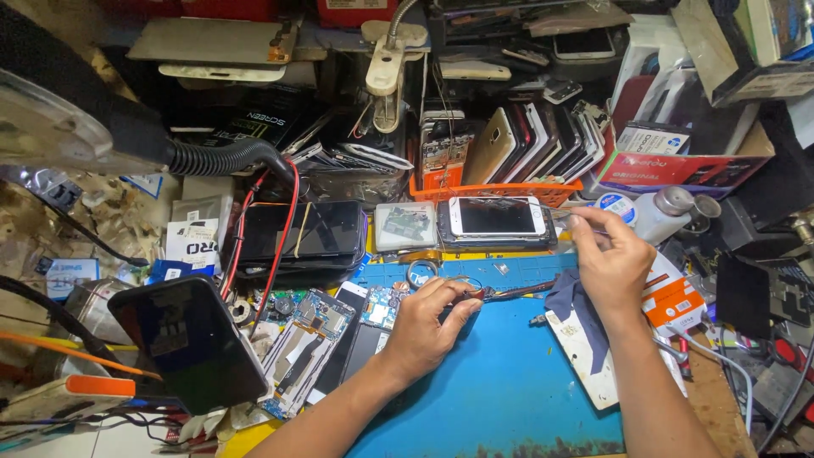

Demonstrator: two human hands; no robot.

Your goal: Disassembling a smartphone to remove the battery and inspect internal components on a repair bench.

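While held, scissors look small, dark w/ red.

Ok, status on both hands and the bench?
Left hand grips dark-handled tool on blue work mat. Right hand raised, pinching something thin. White smartphone behind.

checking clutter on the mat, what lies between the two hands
In the head view, between the left hand and right hand lie a dark-handled tool and a crumpled dark blue cloth on the blue work mat.

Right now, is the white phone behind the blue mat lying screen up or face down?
Screen up: the white phone lies flat on a darker device, its dark glass and white bezel facing the camera. The screen looks unlit.
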